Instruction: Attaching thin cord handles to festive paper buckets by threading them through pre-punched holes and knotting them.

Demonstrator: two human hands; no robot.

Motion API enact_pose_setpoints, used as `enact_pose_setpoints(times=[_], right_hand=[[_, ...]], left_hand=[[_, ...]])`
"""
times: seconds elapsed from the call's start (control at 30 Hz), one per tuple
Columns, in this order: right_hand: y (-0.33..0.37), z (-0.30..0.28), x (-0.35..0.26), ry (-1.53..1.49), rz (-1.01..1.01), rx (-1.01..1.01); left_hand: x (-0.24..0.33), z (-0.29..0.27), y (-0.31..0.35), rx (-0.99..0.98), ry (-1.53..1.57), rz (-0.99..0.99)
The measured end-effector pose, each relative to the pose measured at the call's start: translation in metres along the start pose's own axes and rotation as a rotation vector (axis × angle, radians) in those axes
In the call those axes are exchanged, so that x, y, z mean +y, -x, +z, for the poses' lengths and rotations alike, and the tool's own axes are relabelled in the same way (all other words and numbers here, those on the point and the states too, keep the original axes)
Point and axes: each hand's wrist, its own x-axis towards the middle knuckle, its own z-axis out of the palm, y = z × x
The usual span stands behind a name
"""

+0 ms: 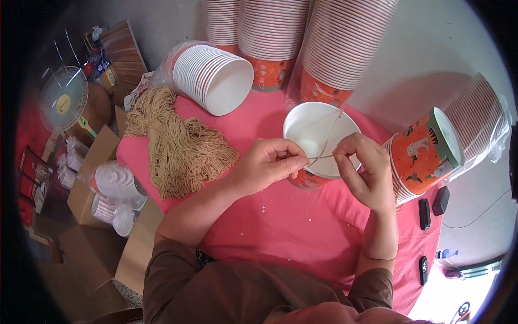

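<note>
A thin tan cord (333, 132) runs down from the far rim of an open paper bucket (301, 125), white inside and orange outside. My left hand (270, 164) pinches the cord between thumb and fingertips over the bucket's near side. Close by on the right, my right hand (368, 168) pinches another stretch of it, and a short length spans the gap between them. Whether the cord is knotted there is too small to tell. Left of my forearm lies a thick bundle of tan cords (183, 146).
Tall stacks of paper buckets (275, 32) stand along the wall; another stack (226, 86) lies on its side. More nested buckets (421, 156) lean at right near small black objects (424, 214). White specks dot the pink tablecloth (275, 232). Cardboard boxes (89, 205) and a fan (63, 100) stand left.
</note>
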Motion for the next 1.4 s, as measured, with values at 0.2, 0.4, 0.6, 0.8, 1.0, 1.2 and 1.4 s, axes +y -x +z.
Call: enact_pose_setpoints(times=[0.2, 0.4, 0.6, 0.8, 1.0, 1.2, 1.4], right_hand=[[0.0, 0.01, 0.001, -0.024, -0.021, -0.087], [0.0, 0.019, 0.006, -0.023, -0.042, -0.084], [0.0, 0.021, 0.009, -0.038, -0.038, -0.078], [0.001, 0.023, 0.007, -0.006, -0.075, -0.081], [0.001, 0.025, 0.009, 0.024, -0.093, -0.069], [0.0, 0.026, 0.01, 0.028, -0.099, -0.069], [0.0, 0.023, 0.013, 0.003, -0.068, -0.075]], left_hand=[[-0.001, -0.001, 0.002, -0.039, 0.17, -0.069], [-0.009, 0.006, 0.002, 0.043, 0.059, 0.037], [-0.006, 0.006, 0.003, 0.022, 0.082, 0.024], [-0.007, 0.006, 0.003, 0.021, 0.112, 0.062], [-0.003, 0.005, 0.003, -0.019, 0.134, 0.008], [-0.006, 0.004, 0.002, 0.016, 0.067, -0.03], [-0.004, 0.003, 0.003, 0.025, 0.075, -0.004]])
